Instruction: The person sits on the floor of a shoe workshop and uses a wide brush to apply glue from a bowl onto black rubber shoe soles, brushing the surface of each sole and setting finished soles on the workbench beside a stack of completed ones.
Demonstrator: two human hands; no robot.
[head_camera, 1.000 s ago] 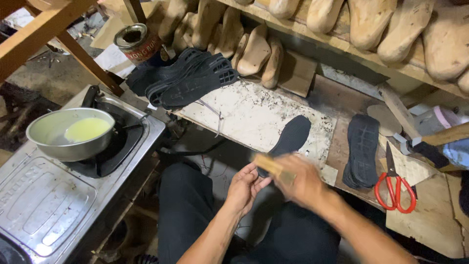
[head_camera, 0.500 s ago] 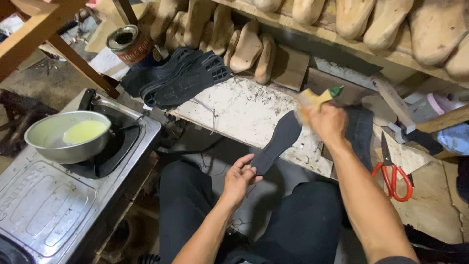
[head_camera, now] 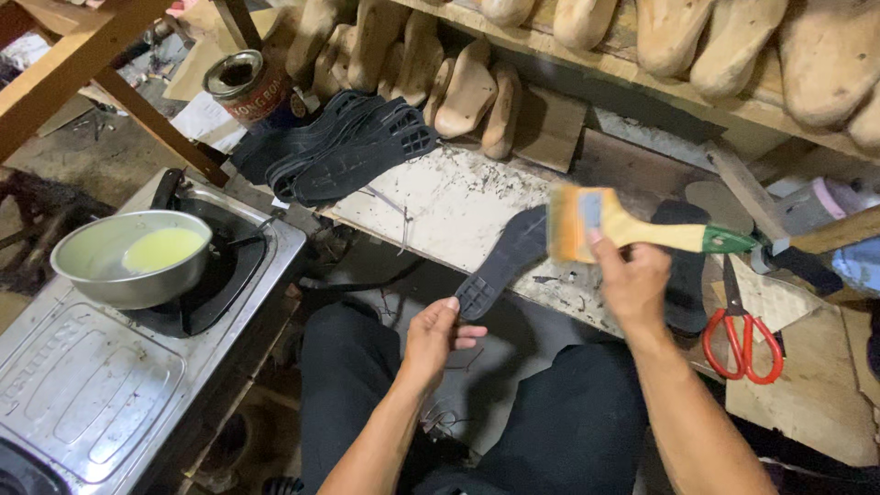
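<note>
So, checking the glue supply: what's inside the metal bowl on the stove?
The metal bowl holds a shallow pool of pale yellow-green liquid; the bowl's near wall hides part of it.

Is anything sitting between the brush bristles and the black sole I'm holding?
Nothing visible. The brush in the right hand sits right beside the sole, which the left hand pinches at its lower end.

left hand point(head_camera: 434, 337) pinches a black sole point(head_camera: 504, 261); right hand point(head_camera: 632, 280) holds a brush point(head_camera: 623, 225).
</note>
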